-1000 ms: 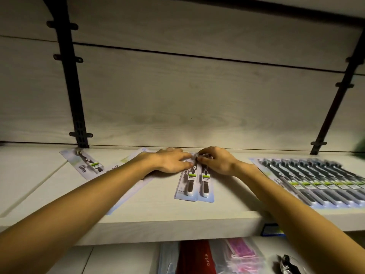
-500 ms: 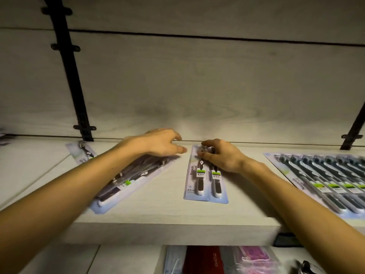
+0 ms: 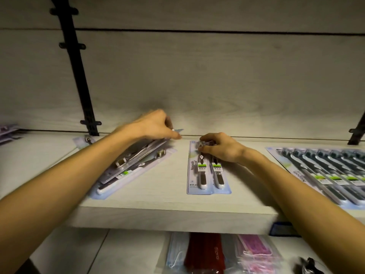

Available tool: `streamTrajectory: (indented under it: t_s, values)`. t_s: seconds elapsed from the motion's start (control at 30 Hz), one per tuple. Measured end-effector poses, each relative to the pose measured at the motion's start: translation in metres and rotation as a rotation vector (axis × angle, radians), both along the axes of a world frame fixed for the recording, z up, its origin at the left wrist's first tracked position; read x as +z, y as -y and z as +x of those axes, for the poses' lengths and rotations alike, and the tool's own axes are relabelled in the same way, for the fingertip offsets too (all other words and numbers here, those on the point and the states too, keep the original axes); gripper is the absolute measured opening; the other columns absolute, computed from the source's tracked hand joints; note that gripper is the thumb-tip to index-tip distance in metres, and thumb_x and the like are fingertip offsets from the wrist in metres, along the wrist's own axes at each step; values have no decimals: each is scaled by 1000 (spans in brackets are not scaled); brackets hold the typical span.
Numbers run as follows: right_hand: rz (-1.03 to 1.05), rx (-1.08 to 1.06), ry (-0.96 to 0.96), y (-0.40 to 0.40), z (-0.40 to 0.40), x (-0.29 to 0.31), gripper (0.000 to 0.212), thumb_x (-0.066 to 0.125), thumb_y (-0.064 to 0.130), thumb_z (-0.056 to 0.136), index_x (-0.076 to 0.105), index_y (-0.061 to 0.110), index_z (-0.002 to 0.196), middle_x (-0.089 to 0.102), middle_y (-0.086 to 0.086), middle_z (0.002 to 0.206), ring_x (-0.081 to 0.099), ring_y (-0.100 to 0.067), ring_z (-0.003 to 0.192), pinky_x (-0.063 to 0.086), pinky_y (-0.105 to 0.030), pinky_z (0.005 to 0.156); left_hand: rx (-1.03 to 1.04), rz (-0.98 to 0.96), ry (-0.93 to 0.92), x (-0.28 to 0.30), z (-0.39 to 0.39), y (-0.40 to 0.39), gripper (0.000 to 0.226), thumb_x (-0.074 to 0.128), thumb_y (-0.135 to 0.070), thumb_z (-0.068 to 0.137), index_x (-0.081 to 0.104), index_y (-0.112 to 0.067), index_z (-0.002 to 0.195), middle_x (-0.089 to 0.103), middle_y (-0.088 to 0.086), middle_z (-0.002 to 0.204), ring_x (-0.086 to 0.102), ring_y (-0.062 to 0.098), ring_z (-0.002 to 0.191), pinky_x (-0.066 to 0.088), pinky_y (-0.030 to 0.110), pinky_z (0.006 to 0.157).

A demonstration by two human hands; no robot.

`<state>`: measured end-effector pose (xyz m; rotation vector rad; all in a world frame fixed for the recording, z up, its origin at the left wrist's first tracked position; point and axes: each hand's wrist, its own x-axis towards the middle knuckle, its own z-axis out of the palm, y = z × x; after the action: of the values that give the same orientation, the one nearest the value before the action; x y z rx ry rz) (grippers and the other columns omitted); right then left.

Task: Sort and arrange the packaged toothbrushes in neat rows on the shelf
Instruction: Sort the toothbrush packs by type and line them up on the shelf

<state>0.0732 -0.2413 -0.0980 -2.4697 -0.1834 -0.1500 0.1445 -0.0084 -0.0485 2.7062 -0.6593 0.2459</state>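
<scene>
The left hand (image 3: 156,124) pinches the far end of a blurred blue-carded toothbrush pack (image 3: 138,155), tilting it up off the slanted loose pile (image 3: 118,175); half a second ago that hand lay lower on the pile. The right hand (image 3: 221,148), fingers curled, presses the top of two side-by-side blue-carded toothbrush packs (image 3: 207,175) flat on the pale wooden shelf (image 3: 167,214). A neat row of packs (image 3: 325,171) lies well right.

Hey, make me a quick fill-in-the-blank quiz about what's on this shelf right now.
1. The left hand lifts the top of a ____ pack.
2. The right hand presses on the ____ packs.
3. The finished row lies on the person's ____ side.

Missing words: toothbrush; middle; right
</scene>
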Motion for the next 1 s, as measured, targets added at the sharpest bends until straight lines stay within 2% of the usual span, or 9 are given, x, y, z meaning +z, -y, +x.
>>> streamTrajectory:
  t_s: [0.2, 0.33, 0.47, 0.57, 0.67, 0.77, 0.87, 0.93, 1.0]
  values:
    - [66, 12, -45, 14, 1, 3, 34, 70, 15, 91, 67, 9, 124, 69, -9, 116, 61, -18, 102, 46, -27, 96, -83, -82, -25, 19, -12, 30, 60, 79, -71, 54, 72, -25, 92, 73, -12, 79, 70, 12, 82, 58, 35, 81]
    - [479, -151, -73, 20, 2, 16, 36, 48, 33, 103, 67, 7, 120, 69, -11, 119, 60, -20, 97, 47, -32, 86, -184, -45, 45, 37, -20, 51, 67, 85, -59, 65, 70, -18, 116, 73, -6, 101, 68, 14, 93, 55, 37, 91]
    - [802, -285, -64, 41, -5, 31, 58, 29, 51, 104, 66, 9, 119, 71, -9, 113, 66, -28, 103, 49, -40, 96, -391, 35, 29, 44, -35, 58, 65, 84, -41, 76, 62, -18, 133, 68, -8, 120, 65, 8, 105, 52, 24, 93]
    - [931, -291, -57, 47, -8, 34, 58, 23, 51, 105, 63, 10, 115, 71, -10, 110, 67, -29, 101, 47, -40, 97, -529, 53, -45, 34, -52, 60, 61, 84, -19, 79, 62, -22, 135, 65, -14, 127, 60, -3, 112, 47, 17, 95]
    - [935, -296, -38, 46, -9, 34, 58, 23, 50, 105, 63, 10, 117, 71, -10, 110, 67, -28, 99, 47, -38, 96, -664, 9, -139, 22, -69, 58, 60, 75, 1, 80, 63, -21, 134, 67, -11, 128, 59, 2, 121, 44, 30, 110]
    - [895, -272, -24, 43, -8, 35, 56, 26, 49, 105, 65, 10, 115, 73, -9, 107, 69, -26, 95, 49, -37, 93, -784, 21, -402, 8, -83, 46, 70, 67, 16, 76, 56, -14, 139, 63, -3, 135, 55, 9, 130, 40, 37, 114]
    - [781, -239, 12, 37, -5, 31, 52, 33, 48, 104, 66, 9, 113, 75, -8, 102, 69, -25, 88, 49, -34, 84, -770, -86, -551, -3, -82, 30, 69, 67, 7, 72, 55, -7, 138, 59, 4, 140, 52, 16, 134, 40, 37, 114]
    - [633, -199, 35, 30, -3, 25, 49, 38, 45, 104, 68, 7, 112, 75, -9, 103, 66, -22, 86, 47, -30, 76, -630, -288, -496, -3, -72, 25, 51, 68, -5, 78, 63, -12, 128, 64, 1, 134, 55, 12, 130, 40, 32, 113]
    - [450, -137, 49, 22, 0, 18, 44, 44, 41, 103, 69, 6, 113, 74, -11, 108, 62, -19, 89, 47, -28, 72, -411, -361, -277, -3, -53, 22, 30, 71, -14, 88, 68, -18, 118, 68, -1, 127, 61, 9, 120, 44, 34, 110]
